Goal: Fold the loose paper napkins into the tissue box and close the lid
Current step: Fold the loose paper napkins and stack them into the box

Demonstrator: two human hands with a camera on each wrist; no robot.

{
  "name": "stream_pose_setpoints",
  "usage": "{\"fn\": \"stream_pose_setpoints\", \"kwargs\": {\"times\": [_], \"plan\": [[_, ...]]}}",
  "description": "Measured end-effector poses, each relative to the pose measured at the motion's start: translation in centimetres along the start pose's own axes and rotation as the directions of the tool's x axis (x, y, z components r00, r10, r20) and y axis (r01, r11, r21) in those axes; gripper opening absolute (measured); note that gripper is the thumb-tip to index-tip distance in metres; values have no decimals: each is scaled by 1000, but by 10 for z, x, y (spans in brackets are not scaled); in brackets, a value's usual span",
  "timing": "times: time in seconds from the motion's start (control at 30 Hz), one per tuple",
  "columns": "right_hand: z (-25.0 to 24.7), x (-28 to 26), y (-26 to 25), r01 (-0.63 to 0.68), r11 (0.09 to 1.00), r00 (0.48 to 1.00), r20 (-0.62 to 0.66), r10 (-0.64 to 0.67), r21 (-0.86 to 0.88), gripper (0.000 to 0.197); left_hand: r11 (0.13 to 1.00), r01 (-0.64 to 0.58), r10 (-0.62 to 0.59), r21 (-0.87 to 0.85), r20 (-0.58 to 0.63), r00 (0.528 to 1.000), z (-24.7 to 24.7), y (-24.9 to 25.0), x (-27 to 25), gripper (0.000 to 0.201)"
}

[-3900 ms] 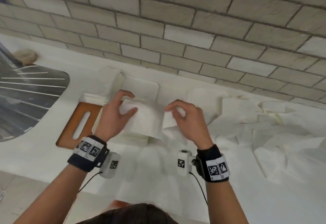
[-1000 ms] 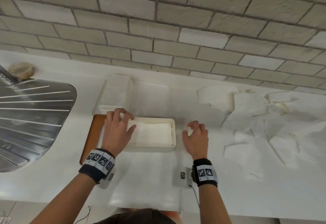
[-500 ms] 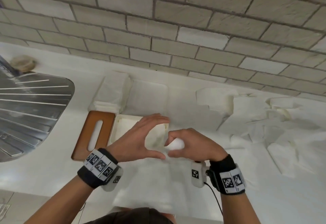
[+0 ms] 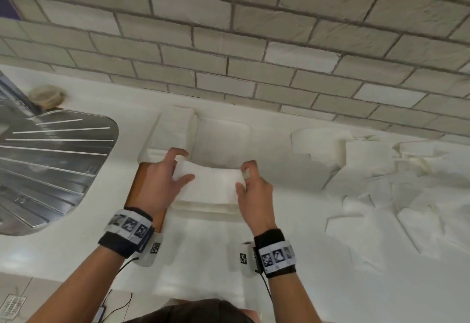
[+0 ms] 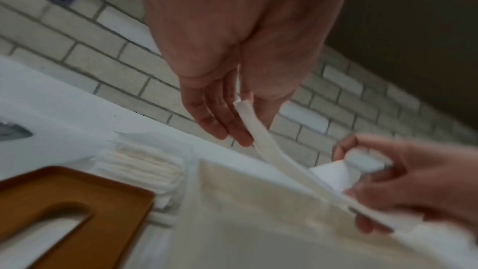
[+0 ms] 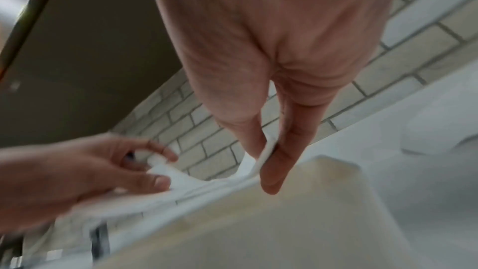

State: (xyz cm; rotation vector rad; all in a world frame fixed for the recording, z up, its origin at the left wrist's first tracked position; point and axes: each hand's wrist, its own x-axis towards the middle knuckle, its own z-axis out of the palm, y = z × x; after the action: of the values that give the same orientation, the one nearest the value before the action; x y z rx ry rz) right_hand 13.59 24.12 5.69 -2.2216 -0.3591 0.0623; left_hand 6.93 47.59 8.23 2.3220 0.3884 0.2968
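From the head view, loose napkins (image 4: pixel 381 182) litter the counter (image 4: pixel 356 284) right of you; your left hand (image 4: pixel 159 185) and right hand (image 4: pixel 254 190) pinch a folded napkin (image 4: pixel 208 182), long axis left-to-right, above the tissue box (image 4: pixel 203 207). Your left wrist view shows the brown lid (image 5: pixel 67 212) lying beside the box. Your right wrist view shows thumb and finger clamping the napkin's end.

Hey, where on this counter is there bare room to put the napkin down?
Bare counter lies between the sink drainboard and the wooden lid, toward the near edge. Right of the tissue box, loose napkins crowd the counter.
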Motion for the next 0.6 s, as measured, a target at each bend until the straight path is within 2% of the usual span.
{"fn": "stream_pose_setpoints", "kwargs": {"times": [0.1, 0.17, 0.23, 0.33, 0.4, 0.43, 0.5, 0.57, 0.6], "plan": [[31, -6, 12, -24, 955, 997, 69, 47, -295, 52, 979, -76, 52, 190, 124, 991, 28, -21, 5, 51], [39, -11, 12, -44, 920, 995, 65, 75, -388, 62, 944, -137, 78, 302, 200, 977, 38, -26, 7, 52], [40, -13, 11, -64, 900, 995, 41, 90, -431, 65, 906, -208, 141, 369, 200, 970, 37, -28, 8, 53], [33, -12, 3, -53, 873, 999, -31, 44, -485, 55, 842, -335, 308, 424, 131, 942, 28, -24, 9, 44], [32, -8, -3, 37, 861, 999, 49, -14, -507, 43, 824, -421, 356, 378, 233, 905, 25, -16, 10, 31], [33, -4, -5, 78, 862, 991, 136, -10, -500, 37, 813, -443, 320, 378, 345, 882, 26, -11, 12, 27], [38, 5, -1, 103, 847, 950, 304, 71, -521, 34, 756, -463, 148, 463, 569, 809, 34, -7, 18, 24], [41, 15, 6, 146, 795, 906, 403, 132, -588, 41, 677, -478, -35, 559, 674, 738, 42, -8, 23, 25], [43, 19, 10, 163, 783, 896, 422, 136, -601, 45, 640, -493, -76, 589, 687, 722, 45, -10, 24, 27]]}}
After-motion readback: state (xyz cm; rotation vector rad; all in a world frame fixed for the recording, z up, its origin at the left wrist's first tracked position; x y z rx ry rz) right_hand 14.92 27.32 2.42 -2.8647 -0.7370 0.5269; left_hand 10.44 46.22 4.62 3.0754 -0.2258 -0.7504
